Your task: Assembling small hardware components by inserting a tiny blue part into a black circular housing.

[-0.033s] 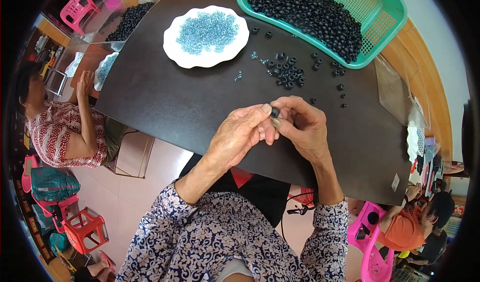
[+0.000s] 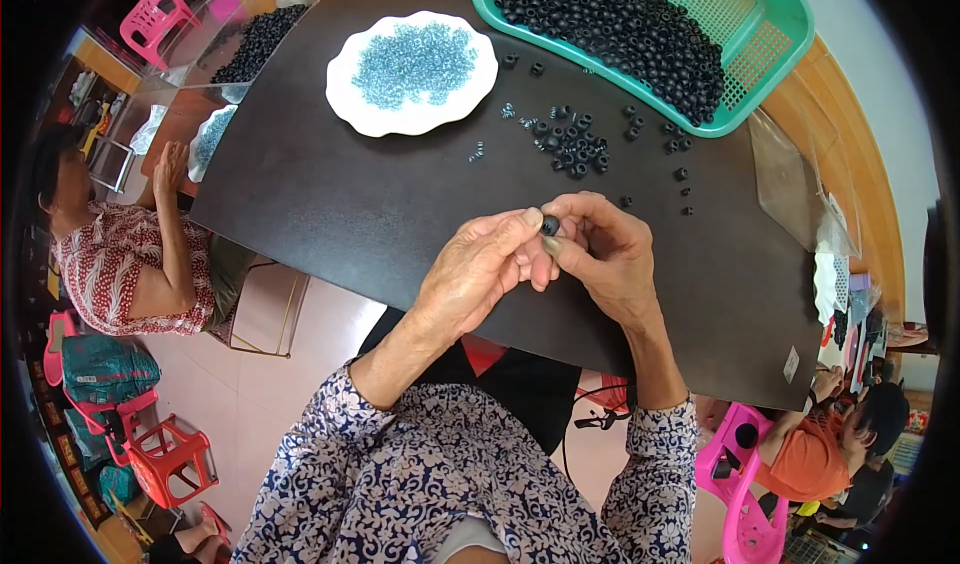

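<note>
Bead [image 2: 550, 225], black and round, is between your fingertips, above the near part of the table [image 2: 350, 194]. Your hands are together: the left hand [image 2: 485, 254] pinches it with the thumb, and the right hand [image 2: 605, 254] has its thumb and index finger just beside; whether these grip something, I cannot tell. For good work, please hold the bead with light but steady pressure, turn it where no finger covers your view, and move the right fingertips only a little.
</note>
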`<state>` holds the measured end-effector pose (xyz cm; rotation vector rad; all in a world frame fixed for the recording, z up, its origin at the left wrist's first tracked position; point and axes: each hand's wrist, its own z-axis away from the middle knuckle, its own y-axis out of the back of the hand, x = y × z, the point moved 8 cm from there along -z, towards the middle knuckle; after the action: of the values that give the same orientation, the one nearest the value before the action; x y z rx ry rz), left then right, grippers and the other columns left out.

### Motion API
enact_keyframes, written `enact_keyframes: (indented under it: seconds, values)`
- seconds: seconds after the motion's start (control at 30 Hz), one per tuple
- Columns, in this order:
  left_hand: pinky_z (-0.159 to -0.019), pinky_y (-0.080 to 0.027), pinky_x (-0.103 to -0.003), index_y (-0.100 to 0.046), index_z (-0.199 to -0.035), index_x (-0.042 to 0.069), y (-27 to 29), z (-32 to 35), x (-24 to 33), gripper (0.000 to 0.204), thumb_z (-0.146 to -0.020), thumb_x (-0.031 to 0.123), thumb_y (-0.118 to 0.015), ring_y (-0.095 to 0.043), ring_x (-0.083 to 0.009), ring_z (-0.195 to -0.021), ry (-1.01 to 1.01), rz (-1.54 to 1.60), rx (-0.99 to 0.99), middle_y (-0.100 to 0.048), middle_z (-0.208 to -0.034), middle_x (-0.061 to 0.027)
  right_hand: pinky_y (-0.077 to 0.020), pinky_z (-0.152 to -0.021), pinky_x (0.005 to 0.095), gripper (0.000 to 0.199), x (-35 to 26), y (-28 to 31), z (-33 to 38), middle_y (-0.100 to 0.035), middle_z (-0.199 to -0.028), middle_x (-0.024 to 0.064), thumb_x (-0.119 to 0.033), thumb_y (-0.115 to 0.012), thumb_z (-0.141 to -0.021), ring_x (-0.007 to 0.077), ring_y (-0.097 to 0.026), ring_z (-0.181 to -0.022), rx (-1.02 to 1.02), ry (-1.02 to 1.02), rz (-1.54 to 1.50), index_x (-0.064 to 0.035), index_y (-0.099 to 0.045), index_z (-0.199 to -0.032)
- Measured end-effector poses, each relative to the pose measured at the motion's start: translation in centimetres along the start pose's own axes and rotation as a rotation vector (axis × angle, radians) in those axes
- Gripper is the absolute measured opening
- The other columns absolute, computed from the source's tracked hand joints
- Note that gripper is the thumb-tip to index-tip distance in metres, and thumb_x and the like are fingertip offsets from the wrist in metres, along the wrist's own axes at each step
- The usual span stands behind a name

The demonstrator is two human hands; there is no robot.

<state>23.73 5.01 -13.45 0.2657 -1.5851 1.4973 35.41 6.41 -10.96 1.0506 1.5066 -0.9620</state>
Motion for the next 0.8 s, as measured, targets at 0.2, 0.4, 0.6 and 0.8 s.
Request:
enact_keyframes:
  seconds: [0.2, 0.4, 0.6, 0.8]
  values:
    - [-0.069, -0.051, -0.030, -0.061, -0.098, -0.004, 0.7, 0.1, 0.3, 0.031, -0.102, 0.025, -0.050, -0.062, -0.0190, -0.071, -0.002, -0.090, 0.121, -0.062, -0.072, -0.0103, -0.0341, -0.060, 0.0183, 0.028, -0.7, 0.1, -0.1, -0.051, -0.077, -0.0050, 0.008, -0.068, -0.076, 0.0031, -0.042, -0.067, 0.006, 0.069, 0.235, 0.0003, -0.068, -0.103]
    - [-0.068, -0.050, -0.030, -0.060, -0.100, -0.004, 0.4, -0.2, -0.7, 0.027, -0.101, 0.021, -0.051, -0.059, -0.0167, -0.070, 0.043, 0.145, 0.004, -0.060, -0.075, -0.0076, -0.0349, -0.059, 0.0193, 0.030, -1.6, -0.1, 0.0, -0.052, -0.076, -0.0036, 0.008, -0.068, -0.074, 0.0040, -0.043, -0.066, 0.022, 0.128, 0.276, -0.0003, -0.068, -0.103]
    - [-0.068, -0.050, -0.033, -0.060, -0.096, -0.003, 0.6, -0.2, -1.2, 0.027, -0.102, 0.021, -0.049, -0.059, -0.0204, -0.070, 0.063, 0.219, 0.027, -0.060, -0.073, -0.0083, -0.0355, -0.059, 0.0193, 0.030, -1.8, -0.2, 0.1, -0.054, -0.078, -0.0033, 0.007, -0.070, -0.075, 0.0040, -0.044, -0.066, 0.025, 0.148, 0.256, 0.0000, -0.068, -0.105]
    - [-0.068, -0.049, -0.034, -0.059, -0.091, -0.001, 0.4, -0.2, -1.0, 0.026, -0.102, 0.020, -0.049, -0.059, -0.0211, -0.070, 0.055, 0.242, 0.011, -0.059, -0.073, -0.0083, -0.0356, -0.059, 0.0193, 0.029, -1.9, -0.2, 0.0, -0.054, -0.078, -0.0035, 0.006, -0.070, -0.076, 0.0040, -0.044, -0.067, 0.020, 0.141, 0.267, 0.0002, -0.068, -0.104]
